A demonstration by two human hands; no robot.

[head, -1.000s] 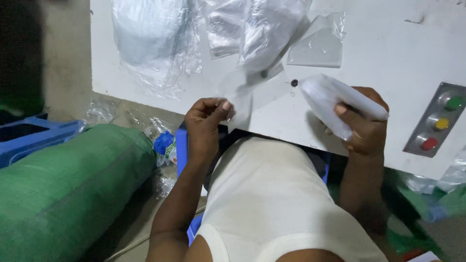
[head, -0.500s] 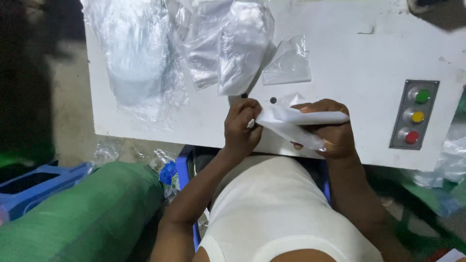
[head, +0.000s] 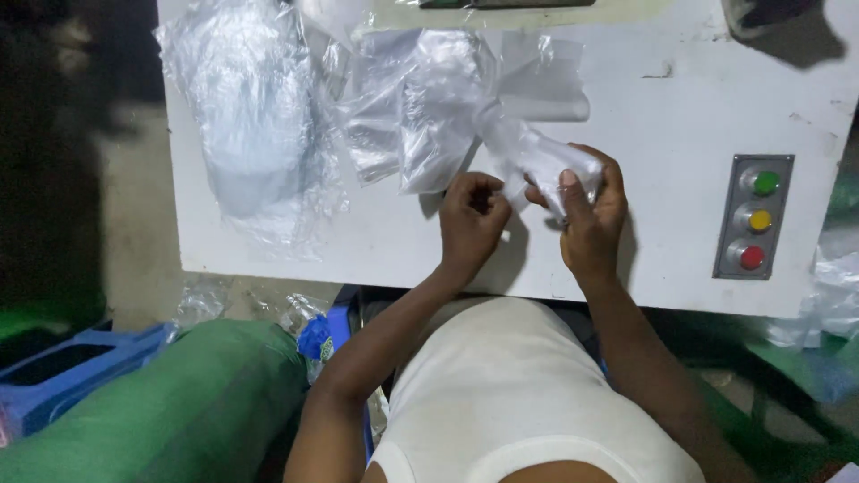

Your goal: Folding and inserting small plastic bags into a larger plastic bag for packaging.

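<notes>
My right hand [head: 586, 215] grips a small white item wrapped in a clear plastic bag [head: 546, 161] over the white table [head: 662, 116]. Just to its left, my left hand [head: 470, 219] has its fingers closed on the lower edge of the same bag. The bag's loose end trails up and left toward a pile of clear plastic bags [head: 420, 116]. The white item inside is mostly hidden by my fingers and the plastic.
A large clear bag of white contents [head: 246, 134] lies at the table's left. A grey panel with green, yellow and red buttons [head: 753, 219] sits at the right. A green sack [head: 161, 402] and a blue crate [head: 54, 367] stand on the floor at lower left.
My hands moved up the table and closer together. The white item went from being held out flat in my right hand to being bunched inside the clear bag.
</notes>
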